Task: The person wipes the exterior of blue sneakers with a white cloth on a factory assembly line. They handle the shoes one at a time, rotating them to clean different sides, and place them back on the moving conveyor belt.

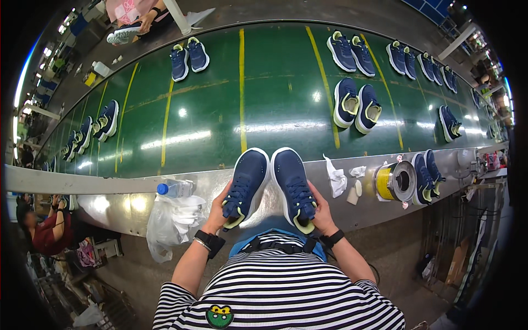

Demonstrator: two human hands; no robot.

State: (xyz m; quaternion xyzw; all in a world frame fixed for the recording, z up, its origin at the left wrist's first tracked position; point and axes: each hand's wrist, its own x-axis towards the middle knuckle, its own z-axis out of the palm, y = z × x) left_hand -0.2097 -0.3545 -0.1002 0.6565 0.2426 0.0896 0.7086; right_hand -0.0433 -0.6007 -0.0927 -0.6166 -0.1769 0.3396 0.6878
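Note:
A pair of navy sneakers with white soles and lime linings is in my hands, toes pointing away from me over the metal ledge. My left hand (218, 211) grips the left sneaker (246, 184) by its outer heel side. On the other side, my right hand (323, 211) is wrapped round the heel part of the right sneaker (293, 184). The two toes are close together near the green conveyor belt (280, 99). The fingers under both shoes are mostly hidden.
Left on the ledge are a blue-capped bottle (175, 188) and a plastic bag with white paper (175, 217). Right are crumpled tissue (335, 176), a round metal tin (395, 181) and another pair of sneakers (423, 179). More pairs (355, 104) stand on the belt. A co-worker (135, 16) holds a shoe across it.

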